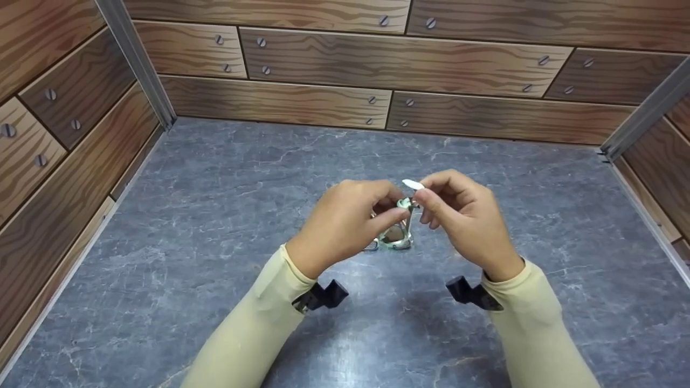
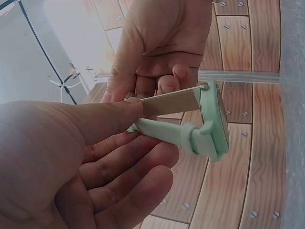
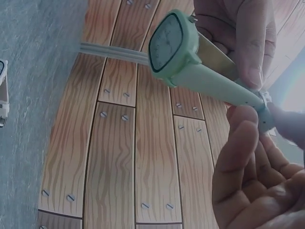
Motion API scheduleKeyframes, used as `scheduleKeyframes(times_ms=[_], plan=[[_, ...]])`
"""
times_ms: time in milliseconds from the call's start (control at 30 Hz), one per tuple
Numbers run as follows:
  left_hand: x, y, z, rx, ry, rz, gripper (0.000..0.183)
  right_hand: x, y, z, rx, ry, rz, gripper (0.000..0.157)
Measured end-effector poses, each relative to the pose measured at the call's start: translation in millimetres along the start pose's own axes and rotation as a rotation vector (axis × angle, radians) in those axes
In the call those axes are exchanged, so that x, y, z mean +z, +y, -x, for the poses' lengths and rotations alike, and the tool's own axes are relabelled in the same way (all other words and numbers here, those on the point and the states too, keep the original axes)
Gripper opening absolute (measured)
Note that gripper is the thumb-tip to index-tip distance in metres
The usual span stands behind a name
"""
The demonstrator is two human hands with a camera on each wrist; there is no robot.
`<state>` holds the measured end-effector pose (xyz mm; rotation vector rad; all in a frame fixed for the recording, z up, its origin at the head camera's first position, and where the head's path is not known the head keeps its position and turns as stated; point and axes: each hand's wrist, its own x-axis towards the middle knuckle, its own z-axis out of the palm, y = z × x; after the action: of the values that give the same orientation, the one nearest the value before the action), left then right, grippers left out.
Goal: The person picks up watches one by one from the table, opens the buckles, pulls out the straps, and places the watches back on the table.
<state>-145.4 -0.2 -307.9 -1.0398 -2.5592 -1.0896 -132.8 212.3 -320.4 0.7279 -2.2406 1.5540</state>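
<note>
A mint-green wristwatch (image 3: 167, 45) with a squarish dial hangs between the two hands, its strap bent into a loop. My left hand (image 1: 347, 215) pinches the strap near the buckle with thumb and fingers. From the other side, my right hand (image 1: 464, 218) pinches the pale strap end (image 1: 413, 184), which sticks up past the thumb in the head view. The fingertips of both hands come close together at the buckle. In the left wrist view the watch case (image 2: 215, 124) points away from the fingers, and a strap keeper (image 2: 189, 139) shows on the band.
A second watch (image 3: 3, 90), partly cut off at the frame's edge, lies on the grey marbled table (image 1: 215, 188). Wood-plank panels (image 1: 323, 59) stand at the back and both sides, with metal posts (image 1: 140, 64) in the corners.
</note>
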Motion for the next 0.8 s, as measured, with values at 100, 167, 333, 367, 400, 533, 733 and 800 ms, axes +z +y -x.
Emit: scheduleKeyframes(times_ms=[100,167,333,367,400,533,733,800], plan=[[0.4,0.3,0.3,0.008,0.012,-0.007,0.017,-0.4,-0.8,0.8,0.016,-0.008,-0.032,0.002],[1.4,0.7,0.3,0.019,0.013,-0.01,0.016,-0.6,-1.7,1.7,0.028,-0.018,-0.045,0.004],[2.8,2.3,0.7,0.04,-0.004,-0.008,0.014,-0.6,-3.1,2.4,0.071,-0.038,-0.044,0.011],[2.9,2.3,0.7,0.039,-0.007,-0.003,0.014,-0.6,-3.1,2.3,0.073,-0.037,-0.043,0.012],[3.0,2.3,0.8,0.04,-0.006,0.001,0.014,-0.7,-3.2,2.2,0.072,-0.035,-0.042,0.012],[3.6,1.3,1.1,0.048,0.011,0.012,0.013,-1.4,-3.3,2.0,0.062,-0.026,-0.037,0.016],[4.0,-0.2,1.7,0.094,0.074,0.003,0.013,-2.7,-5.2,1.8,0.181,-0.033,0.004,0.015],[4.0,-0.2,1.5,0.104,0.091,-0.008,0.013,-3.0,-6.2,1.6,0.22,-0.074,0.025,0.021]])
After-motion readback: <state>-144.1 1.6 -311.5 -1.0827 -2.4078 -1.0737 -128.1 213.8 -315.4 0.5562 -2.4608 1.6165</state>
